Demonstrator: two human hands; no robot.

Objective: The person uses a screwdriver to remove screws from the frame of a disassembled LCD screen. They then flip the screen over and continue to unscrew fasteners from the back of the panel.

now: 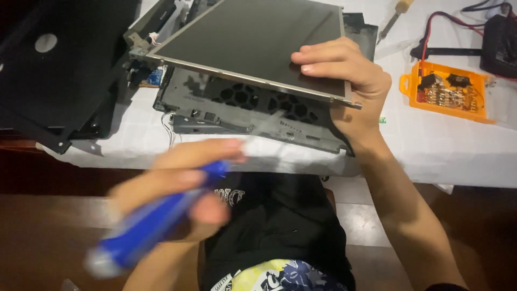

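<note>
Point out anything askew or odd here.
The screen panel is lifted out of its dark casing, tilted, held by the right hand. The left hand grips a blue screwdriver, motion-blurred.

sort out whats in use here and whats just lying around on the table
In use: the flat screen panel, tilted up by the right hand; the open laptop lid shell under it; the blue-handled screwdriver, blurred, in the left hand.

Lying about: the orange bit case; the wooden-handled screwdriver; the black device with red leads.

Single head-worn view, looking steeply down and forward, close over the hands and the near edge of the white-covered counter.
</note>
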